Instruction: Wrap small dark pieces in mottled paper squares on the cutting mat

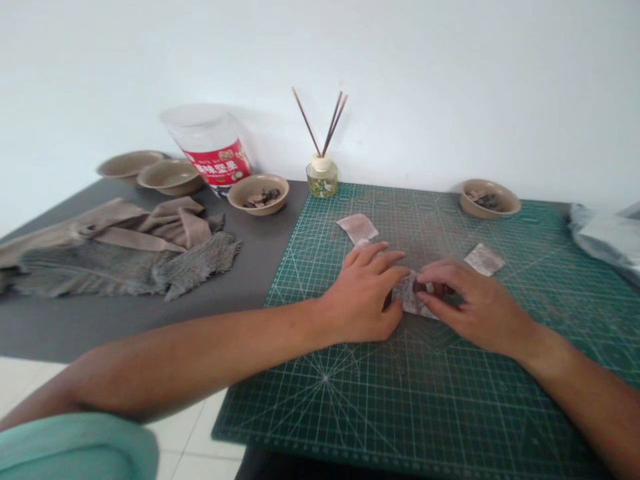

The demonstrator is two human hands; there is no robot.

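A small greyish-white patterned square (pixel 406 301), fabric or paper, lies on the green cutting mat (pixel 350 413) between my hands. My left hand (pixel 367 293) rests over its left side, fingers spread and thumb apart. Something dark shows in the gap by that thumb; I cannot tell if it is a piece or shadow. Over the right part of the square, my right hand (pixel 473 300) pinches a small dark scrap (pixel 419 287) between thumb and fingertips. Two similar squares lie farther back: one square (pixel 358 228) beyond my left hand, another square (pixel 485 259) beyond my right.
Bowls with small scraps stand left (pixel 260 195) and right (pixel 489 200) at the back. A reed diffuser (pixel 322 179) stands between them. Left are a red-labelled tub (pixel 220 160), two more bowls (pixel 170 177) and crumpled cloths (pixel 125 260). A silvery bag (pixel 605 233) lies at right.
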